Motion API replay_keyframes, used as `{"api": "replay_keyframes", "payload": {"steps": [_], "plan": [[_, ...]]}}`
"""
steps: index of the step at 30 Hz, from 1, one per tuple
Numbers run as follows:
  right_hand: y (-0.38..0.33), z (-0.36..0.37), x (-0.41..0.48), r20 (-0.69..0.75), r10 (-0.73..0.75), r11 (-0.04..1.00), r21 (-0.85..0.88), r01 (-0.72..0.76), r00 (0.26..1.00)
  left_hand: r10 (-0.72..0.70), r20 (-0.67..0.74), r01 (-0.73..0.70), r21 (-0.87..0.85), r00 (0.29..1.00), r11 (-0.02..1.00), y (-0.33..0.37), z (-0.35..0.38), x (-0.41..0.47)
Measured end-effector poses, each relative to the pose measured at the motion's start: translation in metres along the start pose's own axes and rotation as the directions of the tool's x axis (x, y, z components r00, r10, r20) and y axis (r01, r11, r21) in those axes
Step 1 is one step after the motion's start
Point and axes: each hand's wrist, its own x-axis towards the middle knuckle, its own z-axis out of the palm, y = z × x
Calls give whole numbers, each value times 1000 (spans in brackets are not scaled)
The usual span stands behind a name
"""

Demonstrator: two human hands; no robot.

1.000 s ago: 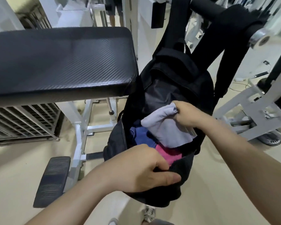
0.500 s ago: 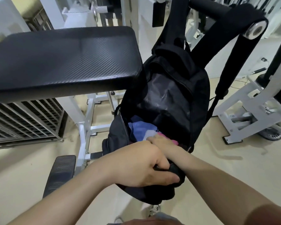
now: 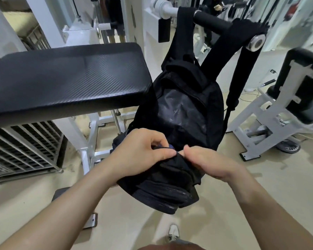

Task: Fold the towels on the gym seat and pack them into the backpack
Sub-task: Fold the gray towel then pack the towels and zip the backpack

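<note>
as backpack hangs, hands grip it

A black fabric backpack hangs upright by its two shoulder straps just right of the black padded gym seat, whose textured vinyl top lies level. The backpack's front panel is drawn up, so its mouth is nearly shut. A sliver of blue towel shows at the opening.
</note>
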Motion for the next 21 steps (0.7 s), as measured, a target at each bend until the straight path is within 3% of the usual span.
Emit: {"api": "replay_keyframes", "payload": {"steps": [3, 5, 7, 9, 11, 13, 14, 15, 17, 18, 21], "plan": [[6, -7, -29, -129, -164, 984, -85, 154, 978, 43, 27, -43, -2, 999, 999, 7, 9, 2], [12, -14, -46, -242, -188, 982, -40, 183, 952, 51, 175, -81, 169, 983, 982, 13, 7, 4], [18, -25, -65, -369, -181, 980, 11, 199, 911, 46, 271, -156, 400, 962, 903, 8, 3, 10], [18, -33, -84, -501, -150, 980, 35, 194, 852, 87, 227, -182, 442, 970, 879, -2, 4, 18], [12, -38, -98, -568, -130, 991, -41, 130, 813, 176, 108, -202, 315, 978, 927, -7, 17, 25], [-4, -35, -101, -540, -171, 974, -217, 60, 824, 259, 66, -267, 210, 964, 940, 3, 41, 33], [-15, -31, -98, -500, -214, 918, -397, -3, 839, 290, 56, -295, 163, 955, 942, 13, 54, 36], [-21, -27, -92, -450, -263, 797, -600, -71, 853, 305, 37, -307, 102, 952, 946, 25, 67, 37], [-20, -20, -75, -411, -340, 562, -810, -167, 846, 267, -28, -268, -60, 963, 962, 41, 88, 40], [-15, -24, -68, -433, -365, 566, -806, -173, 824, 213, -65, -220, -153, 975, 963, 47, 92, 41], [7, -55, -64, -515, -331, 768, -634, -91, 791, -68, -270, -69, -469, 960, 881, 39, 87, 52]]}}
